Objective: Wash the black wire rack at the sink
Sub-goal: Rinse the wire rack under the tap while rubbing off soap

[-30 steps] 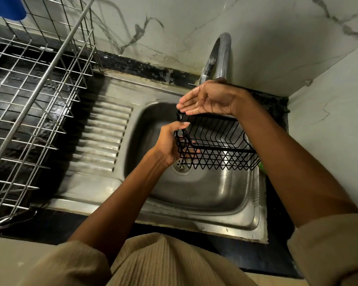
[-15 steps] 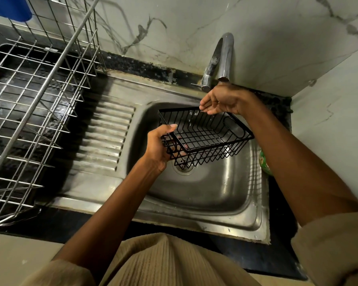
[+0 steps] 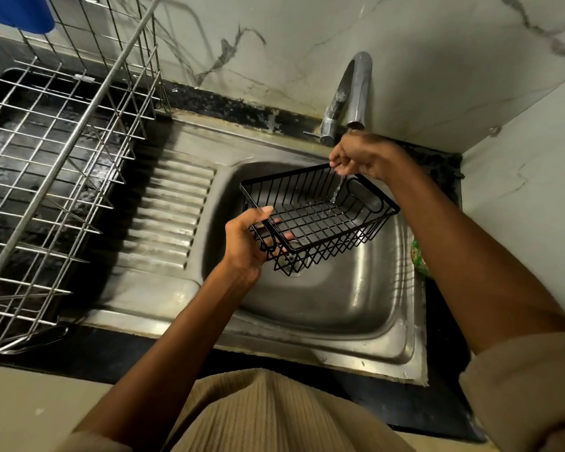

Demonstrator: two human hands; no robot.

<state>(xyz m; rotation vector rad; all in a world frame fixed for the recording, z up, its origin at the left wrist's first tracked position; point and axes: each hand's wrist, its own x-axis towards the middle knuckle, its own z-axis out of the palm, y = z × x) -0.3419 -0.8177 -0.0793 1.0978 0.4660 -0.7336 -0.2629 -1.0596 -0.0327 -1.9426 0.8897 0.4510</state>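
Rinsing step: both hands, left (image 3: 245,243) and right (image 3: 359,154), grip the black wire rack (image 3: 320,216) at frame centre, over the steel sink basin (image 3: 356,308), under the tap's stream. Next, judged: turn rack, wetting remaining sides.

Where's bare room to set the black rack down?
Free: ribbed drainboard between silver dish rack and basin; basin floor nearer the front edge. Crowded: under the tap, where both hands hold the black rack.
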